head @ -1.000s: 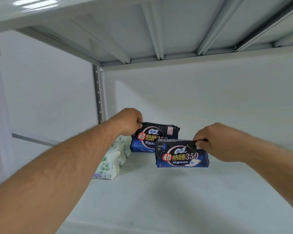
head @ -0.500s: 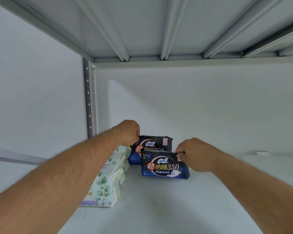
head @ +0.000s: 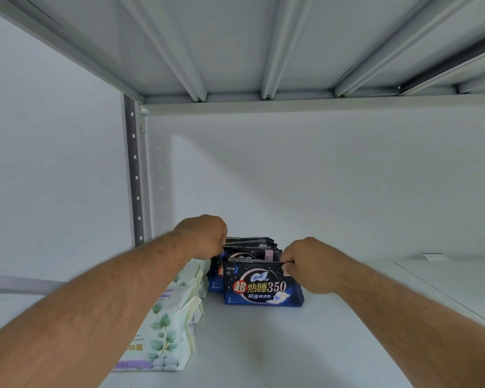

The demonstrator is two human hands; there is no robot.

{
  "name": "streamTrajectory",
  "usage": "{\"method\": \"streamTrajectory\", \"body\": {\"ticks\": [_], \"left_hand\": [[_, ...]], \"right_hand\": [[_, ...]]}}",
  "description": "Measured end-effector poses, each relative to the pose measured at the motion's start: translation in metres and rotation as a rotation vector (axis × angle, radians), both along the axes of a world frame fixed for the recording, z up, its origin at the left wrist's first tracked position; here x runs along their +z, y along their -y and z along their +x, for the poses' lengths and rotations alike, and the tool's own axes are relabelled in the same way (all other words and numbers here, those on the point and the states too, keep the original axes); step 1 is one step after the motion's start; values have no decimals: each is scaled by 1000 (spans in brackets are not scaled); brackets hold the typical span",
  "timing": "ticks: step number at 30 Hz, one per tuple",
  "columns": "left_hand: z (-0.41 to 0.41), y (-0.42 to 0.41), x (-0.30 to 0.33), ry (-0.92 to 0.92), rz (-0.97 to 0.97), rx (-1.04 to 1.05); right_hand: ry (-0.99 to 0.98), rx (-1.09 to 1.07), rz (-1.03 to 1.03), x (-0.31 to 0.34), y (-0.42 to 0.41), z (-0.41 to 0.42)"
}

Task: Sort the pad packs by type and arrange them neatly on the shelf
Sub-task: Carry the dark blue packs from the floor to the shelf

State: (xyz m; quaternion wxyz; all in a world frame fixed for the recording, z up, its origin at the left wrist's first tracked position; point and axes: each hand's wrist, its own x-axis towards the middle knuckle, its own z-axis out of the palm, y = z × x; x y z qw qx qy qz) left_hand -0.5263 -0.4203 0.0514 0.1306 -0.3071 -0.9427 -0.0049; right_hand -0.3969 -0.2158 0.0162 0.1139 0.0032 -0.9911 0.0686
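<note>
A dark blue pad pack marked "350" (head: 262,288) stands upright on the white shelf (head: 291,351), and my right hand (head: 310,264) pinches its top right corner. Directly behind it stand more dark blue packs (head: 252,247) in a row; my left hand (head: 205,236) grips their top left edge. To the left, white packs with green leaf print (head: 165,331) lie in a line toward the back; my left forearm hides part of them.
A perforated grey upright post (head: 135,175) rises at the shelf's back left corner. The ribbed underside of the upper shelf (head: 263,46) hangs overhead. A white wall (head: 319,177) closes the back. Bare shelf stretches right of the dark packs.
The front dark blue pack moved back against the ones behind it, both hands staying on the packs. The view shifted closer and tilted upward.
</note>
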Motion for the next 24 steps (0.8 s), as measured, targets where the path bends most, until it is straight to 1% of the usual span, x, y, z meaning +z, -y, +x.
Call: {"method": "streamTrajectory", "body": {"ticks": [4,10,14,20,24], "left_hand": [[0,8,-4,8,-26,10],[-1,11,-7,35,62,2],[-3,11,-7,63,66,3],[-3,18,-10,90,46,15],[-1,21,-10,93,72,24]], "right_hand": [[-14,10,19,-4,1,-8],[-18,2,13,-5,6,-19],[-26,-27,-27,-7,10,-27],[-80,-47,-71,-15,14,-34],[-170,-52,-45,-14,16,-29]]}}
